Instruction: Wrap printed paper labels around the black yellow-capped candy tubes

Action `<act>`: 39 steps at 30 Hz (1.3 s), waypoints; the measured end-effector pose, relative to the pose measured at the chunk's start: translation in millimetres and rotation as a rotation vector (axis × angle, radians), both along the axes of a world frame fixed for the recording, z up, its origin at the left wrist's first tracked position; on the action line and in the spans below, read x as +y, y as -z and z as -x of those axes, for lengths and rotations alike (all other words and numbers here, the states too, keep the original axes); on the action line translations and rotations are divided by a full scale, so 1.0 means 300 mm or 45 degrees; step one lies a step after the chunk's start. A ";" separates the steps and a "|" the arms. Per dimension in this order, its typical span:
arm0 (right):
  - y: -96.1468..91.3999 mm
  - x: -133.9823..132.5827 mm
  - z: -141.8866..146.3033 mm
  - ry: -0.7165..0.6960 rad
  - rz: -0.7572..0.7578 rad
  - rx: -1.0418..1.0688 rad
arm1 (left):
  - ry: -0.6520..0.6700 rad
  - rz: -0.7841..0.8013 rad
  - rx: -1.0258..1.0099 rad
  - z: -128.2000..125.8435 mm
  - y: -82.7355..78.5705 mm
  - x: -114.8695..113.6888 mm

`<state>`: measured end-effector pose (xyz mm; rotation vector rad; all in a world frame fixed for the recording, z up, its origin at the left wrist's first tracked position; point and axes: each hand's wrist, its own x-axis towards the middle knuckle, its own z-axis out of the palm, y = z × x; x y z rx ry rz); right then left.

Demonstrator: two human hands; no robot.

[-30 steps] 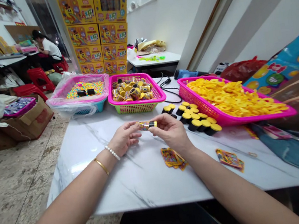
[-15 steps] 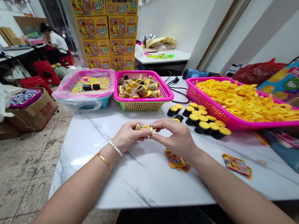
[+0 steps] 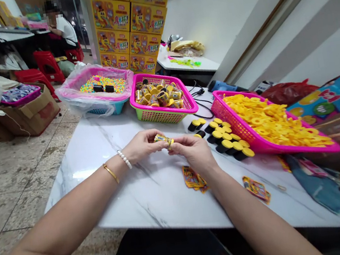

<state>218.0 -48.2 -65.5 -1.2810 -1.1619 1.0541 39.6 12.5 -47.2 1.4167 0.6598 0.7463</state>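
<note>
Above the middle of the white marbled table (image 3: 130, 201), both hands meet on a small cup with a printed label and a yellow end (image 3: 163, 139). My left hand (image 3: 144, 145) grips its labelled side between thumb and fingers. My right hand (image 3: 192, 149) pinches the yellow end. Part of the cup is hidden by the fingers. Below my right hand lies a pile of printed cards (image 3: 192, 178), partly covered by the wrist. Several black cups with yellow tops (image 3: 225, 144) stand just right of it. Another stack of cards (image 3: 256, 189) lies beside my right forearm.
Beyond my hands stands a pink basket of labelled cups (image 3: 165, 119). Left of it is a plastic-lined basket of coloured beads (image 3: 69, 91) holding black cups. A pink basket of yellow rings (image 3: 288, 150) is at right. Yellow cartons (image 3: 111, 12) rise behind; a person (image 3: 64, 30) sits far left.
The view has shifted slightly. The cup between my hands has tilted, its yellow end now lower, and my right fingers have closed in around that end.
</note>
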 end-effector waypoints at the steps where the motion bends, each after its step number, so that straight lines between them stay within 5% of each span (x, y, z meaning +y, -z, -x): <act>1: 0.001 0.002 0.000 -0.027 0.065 0.061 | 0.009 0.005 0.016 0.000 0.002 0.001; 8: -0.013 0.006 -0.006 -0.174 0.014 0.004 | -0.017 0.247 0.061 -0.009 0.046 0.005; 15: 0.006 -0.009 -0.006 0.013 -0.315 -0.397 | 0.044 0.333 -0.031 -0.006 0.039 -0.001; 18: -0.008 -0.014 0.008 0.020 -0.094 -0.207 | -0.002 0.173 -0.142 -0.015 0.025 -0.006; 23: -0.019 0.001 0.009 -0.234 0.289 0.157 | -0.041 0.040 -0.177 -0.019 0.021 0.002; 27: -0.019 0.005 -0.010 -0.133 0.073 -0.025 | -0.145 0.060 -0.003 -0.013 0.041 0.010; 32: -0.018 -0.014 -0.002 -0.052 -0.261 -0.442 | -0.042 0.127 0.018 -0.013 0.051 0.002; 34: -0.017 -0.017 0.012 -0.029 -0.166 -0.367 | -0.014 0.085 0.018 -0.014 0.039 -0.002; 39: -0.010 0.006 0.025 -0.125 0.283 0.310 | 0.037 -0.076 -0.018 -0.016 0.013 -0.007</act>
